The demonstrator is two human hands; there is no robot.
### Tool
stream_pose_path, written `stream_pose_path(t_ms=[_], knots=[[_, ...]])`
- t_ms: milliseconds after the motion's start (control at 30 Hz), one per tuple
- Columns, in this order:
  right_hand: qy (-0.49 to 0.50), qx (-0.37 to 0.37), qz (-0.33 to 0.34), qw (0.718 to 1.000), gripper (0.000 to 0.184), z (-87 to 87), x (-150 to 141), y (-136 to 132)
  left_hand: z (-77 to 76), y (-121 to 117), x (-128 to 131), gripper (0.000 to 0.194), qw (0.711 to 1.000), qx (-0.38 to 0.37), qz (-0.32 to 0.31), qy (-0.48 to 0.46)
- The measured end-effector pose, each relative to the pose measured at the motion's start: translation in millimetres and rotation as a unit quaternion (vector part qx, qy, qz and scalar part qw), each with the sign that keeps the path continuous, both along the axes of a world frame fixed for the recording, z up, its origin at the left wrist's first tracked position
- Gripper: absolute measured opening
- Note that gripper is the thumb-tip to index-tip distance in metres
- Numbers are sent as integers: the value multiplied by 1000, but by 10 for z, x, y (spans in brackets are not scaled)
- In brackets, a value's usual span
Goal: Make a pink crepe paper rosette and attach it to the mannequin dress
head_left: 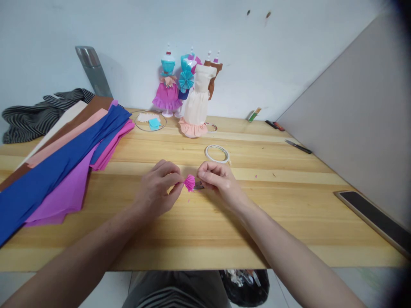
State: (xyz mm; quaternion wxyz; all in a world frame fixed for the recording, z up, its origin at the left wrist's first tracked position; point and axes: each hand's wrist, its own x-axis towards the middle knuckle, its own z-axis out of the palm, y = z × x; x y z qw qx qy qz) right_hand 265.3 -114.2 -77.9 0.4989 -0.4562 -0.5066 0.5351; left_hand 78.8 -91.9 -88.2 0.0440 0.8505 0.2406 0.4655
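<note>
Head view | pink pleated paper (189, 183): in left hand (159, 186), thumb and finger closed on its gathered end | right hand (221, 181): just beside, fingertips together, cannot tell whether holding anything | white tape roll (227, 155): beyond the grip

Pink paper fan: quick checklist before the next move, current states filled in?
1. Pink paper fan pinched at its narrow end by the left hand: ok.
2. Fan's pleats spread: ok.
3. Right hand free of any small item: cannot tell, fingertips hide it.
4. Metal item fully uncovered: not ok, right hand partly hides it.
5. Black-handled tool away from both hands: ok.
</note>
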Motion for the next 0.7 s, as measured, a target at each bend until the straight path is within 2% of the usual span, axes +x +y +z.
stream_pose_path(t_ms=[100,233,433,533,700], knots=[[-38,48,-12,998,16,10,22,10,11,-4,1,13,1000,1,-3,3],[-97,109,32,989,19,51,49,-6,23,-7,2,13,1000,6,2,2],[-233,219,96,943,33,89,11,-71,12,-5,-5,13,1000,2,3,-1],[-284,246,101,921,37,60,-26,-87,8,-6,-5,13,1000,0,6,-5],[-303,246,100,915,21,25,-32,-85,14,-5,-3,15,1000,-2,17,-4]])
